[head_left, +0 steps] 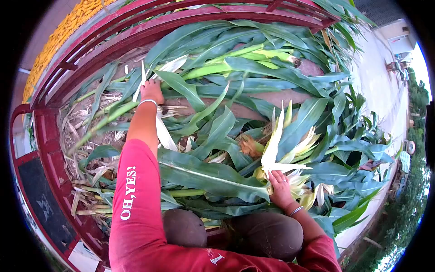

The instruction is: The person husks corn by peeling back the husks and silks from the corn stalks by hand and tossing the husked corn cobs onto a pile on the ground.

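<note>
My left hand [152, 91] is stretched far out, its fingers curled over a long green corn stalk [118, 111] at the upper left. A pale dry husk strip [142, 75] stands up beside those fingers. On the right, my right hand [282, 188] closes on the base of opened corn husks [271, 152], whose pale yellow leaves point upward; whether an ear is inside is hidden. A broad green corn leaf [210, 174] stretches between the two arms. Just above the right hand lies a corn ear with brown silk [250, 146].
Cut corn stalks and leaves [308, 75] cover the cart bed. Red metal rails [190, 18] border its far side, and a red side panel [52, 140] stands at the left. Yellow corn cobs [59, 36] are piled beyond the rail. Pavement [378, 81] runs along the right.
</note>
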The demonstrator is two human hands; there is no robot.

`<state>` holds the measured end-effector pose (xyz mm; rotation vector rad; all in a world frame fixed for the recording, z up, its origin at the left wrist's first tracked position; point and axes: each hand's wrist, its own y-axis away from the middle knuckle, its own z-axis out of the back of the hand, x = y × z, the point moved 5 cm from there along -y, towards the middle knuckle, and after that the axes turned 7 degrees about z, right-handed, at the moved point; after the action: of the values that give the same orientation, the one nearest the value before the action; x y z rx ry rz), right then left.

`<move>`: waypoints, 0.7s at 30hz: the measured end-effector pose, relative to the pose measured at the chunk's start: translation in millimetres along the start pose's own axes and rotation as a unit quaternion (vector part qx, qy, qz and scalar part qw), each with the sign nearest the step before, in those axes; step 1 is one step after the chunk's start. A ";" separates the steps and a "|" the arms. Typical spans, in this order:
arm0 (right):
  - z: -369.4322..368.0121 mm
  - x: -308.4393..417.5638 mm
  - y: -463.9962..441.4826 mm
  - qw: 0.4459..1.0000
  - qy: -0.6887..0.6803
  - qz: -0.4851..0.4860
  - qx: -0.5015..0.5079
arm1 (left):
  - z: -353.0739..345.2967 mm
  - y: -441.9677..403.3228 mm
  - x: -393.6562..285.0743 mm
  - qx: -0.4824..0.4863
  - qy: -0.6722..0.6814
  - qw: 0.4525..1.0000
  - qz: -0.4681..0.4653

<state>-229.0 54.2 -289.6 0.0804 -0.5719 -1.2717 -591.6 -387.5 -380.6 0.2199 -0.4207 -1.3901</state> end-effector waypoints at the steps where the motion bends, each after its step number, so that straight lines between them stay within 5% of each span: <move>1: 2.3 2.9 -0.2 1.000 0.000 0.005 -0.005 | -3.8 7.3 -3.2 0.002 -0.001 1.000 -0.005; 3: 7.6 5.3 -1.3 1.000 -0.020 0.005 -0.017 | -13.8 21.4 -10.1 0.039 -0.040 0.996 -0.062; 5: 8.7 6.4 -0.7 1.000 -0.011 0.010 -0.018 | -23.7 35.7 -3.2 0.137 0.172 0.974 -0.059; 7: 9.5 6.0 2.0 1.000 -0.005 0.005 -0.023 | -1.9 58.3 -4.0 0.126 0.283 0.945 -0.099; 15: 28.7 19.6 7.4 0.999 -0.028 0.014 -0.021 | 120.9 241.2 -24.4 0.018 0.340 0.918 -0.204; 19: 72.6 49.2 25.9 0.998 0.014 -0.022 -0.057 | 176.8 354.5 -6.8 0.082 0.365 0.899 -0.227; 21: 86.4 36.1 38.5 0.985 -0.070 0.025 -0.158 | 198.4 414.3 6.1 0.166 0.416 0.868 -0.214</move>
<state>-227.5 54.9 -188.4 -0.2877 -0.4818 -1.3105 -298.5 -302.0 -37.2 1.2087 0.1377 -1.4911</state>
